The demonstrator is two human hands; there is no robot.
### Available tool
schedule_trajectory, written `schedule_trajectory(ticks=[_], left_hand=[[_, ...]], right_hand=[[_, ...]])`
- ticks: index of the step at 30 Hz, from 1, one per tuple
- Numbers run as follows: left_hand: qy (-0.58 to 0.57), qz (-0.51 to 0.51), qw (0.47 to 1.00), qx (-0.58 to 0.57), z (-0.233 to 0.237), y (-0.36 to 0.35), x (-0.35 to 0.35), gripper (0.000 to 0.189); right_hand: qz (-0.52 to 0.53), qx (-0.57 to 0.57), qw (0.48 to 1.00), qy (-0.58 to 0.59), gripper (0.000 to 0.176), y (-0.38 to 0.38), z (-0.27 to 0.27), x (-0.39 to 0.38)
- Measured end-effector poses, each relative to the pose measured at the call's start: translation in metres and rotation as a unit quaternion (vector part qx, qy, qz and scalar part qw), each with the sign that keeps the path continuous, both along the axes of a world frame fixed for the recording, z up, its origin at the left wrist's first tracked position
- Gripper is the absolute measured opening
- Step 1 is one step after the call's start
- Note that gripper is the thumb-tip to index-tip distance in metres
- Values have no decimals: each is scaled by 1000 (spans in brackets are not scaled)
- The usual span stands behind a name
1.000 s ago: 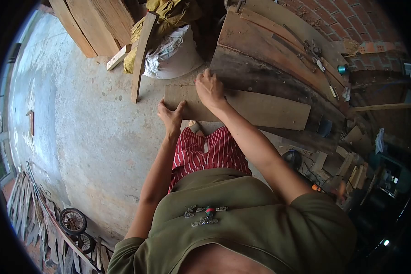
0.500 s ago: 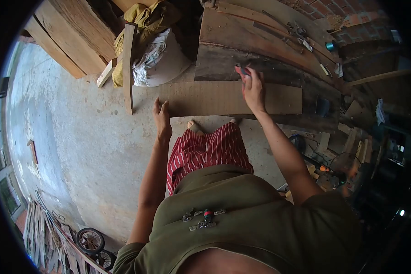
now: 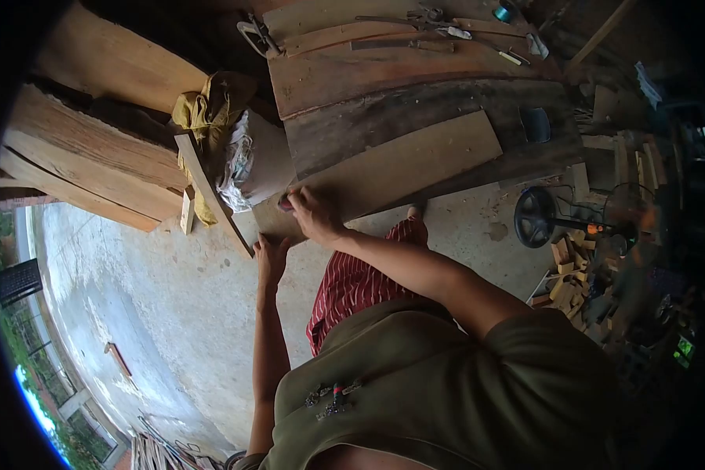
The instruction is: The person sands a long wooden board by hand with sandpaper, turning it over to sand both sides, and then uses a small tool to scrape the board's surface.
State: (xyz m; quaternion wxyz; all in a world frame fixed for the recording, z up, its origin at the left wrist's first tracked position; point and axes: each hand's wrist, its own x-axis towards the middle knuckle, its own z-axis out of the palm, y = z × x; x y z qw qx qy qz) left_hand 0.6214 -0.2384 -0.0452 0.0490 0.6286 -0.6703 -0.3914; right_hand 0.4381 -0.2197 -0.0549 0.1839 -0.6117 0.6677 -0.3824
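Note:
A long flat brown board lies slanting over the front of the wooden workbench, its near-left end sticking out past the bench edge. My left hand grips that end, thumb and fingers at its corner. My right hand is closed around a small red and dark tool, low over the board's left part. The fingers cover most of the tool, so its kind cannot be made out.
Hand tools and a teal spool lie at the workbench's far side. A white sack and an upright wooden strip stand left. A fan and wood offcuts are at right; thick timber slabs at far left.
My right hand has moved left along the board with the red tool, from its right half to near the left end. The view has turned, and the board now appears slanted.

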Motion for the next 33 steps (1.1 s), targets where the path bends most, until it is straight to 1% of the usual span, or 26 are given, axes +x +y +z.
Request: schedule_trajectory(ticks=[1,2,3,4,5,6,7,8,9,10,11,12,14,15,16,18,20,21,22,23,26,28,29,30,31,33], left_hand=[[23,-3,999,28,5,-3,3,84],[22,-10,999,21,3,-6,10,84],[84,-12,994,62,0,-10,20,81],[147,-11,983,105,0,-10,24,77],[150,-14,983,104,-2,-4,27,77],[76,-5,997,30,3,3,28,76],[2,4,999,-43,6,8,27,76],[-85,-52,990,-104,6,11,25,80],[-78,-54,990,-100,18,15,15,80],[-105,-71,985,-121,40,19,-4,82],[-132,-87,977,-142,52,23,-21,84],[-112,-136,967,-185,51,25,-30,87],[-114,-225,950,-184,56,28,-62,90],[-110,-267,941,-177,60,30,-80,91],[-112,-269,940,-176,60,32,-97,91],[-83,-335,921,-180,58,33,-121,96],[-89,-341,922,-164,58,31,-138,97],[-93,-344,922,-149,58,32,-145,98],[-81,-336,927,-149,57,30,-148,101],[-85,-335,926,-151,57,29,-150,101],[-114,-325,928,-141,61,29,-154,106],[-128,-336,921,-150,62,30,-160,106],[-135,-340,916,-165,61,30,-166,106],[-137,-342,916,-161,59,31,-169,106],[-157,-344,911,-164,54,31,-171,106],[-178,-344,907,-166,47,33,-176,105]], right_hand=[[139,51,986,-75,39,-1,6,18],[173,58,976,-122,36,-3,10,25],[208,65,961,-168,34,-7,16,26],[148,42,968,-196,34,-7,28,7],[89,28,974,-209,35,-9,37,-26],[-7,-18,982,-185,35,-5,42,-68],[-74,-29,988,-129,29,1,52,-122],[-169,-44,980,-95,28,9,48,-177],[-257,-54,965,5,26,24,51,-230],[-309,10,950,-32,25,40,51,-281],[-383,25,923,22,24,57,60,-311],[-384,23,922,28,24,69,48,-332],[-456,161,866,128,33,83,7,-359],[-452,100,872,159,36,76,14,-326],[-417,77,895,140,40,68,8,-294],[-304,-16,945,115,44,53,14,-212],[-158,-28,987,22,46,50,22,-141],[-55,13,998,-1,43,51,9,-122],[33,-2,998,-52,39,51,14,-117],[33,-5,998,-55,39,51,19,-129],[-134,-21,989,-57,36,62,31,-216],[-258,-46,963,69,37,83,34,-303],[-322,9,938,125,39,98,50,-336],[-363,31,918,157,42,114,43,-365],[-400,50,896,188,44,120,41,-381],[-401,55,894,193,45,132,28,-365]])
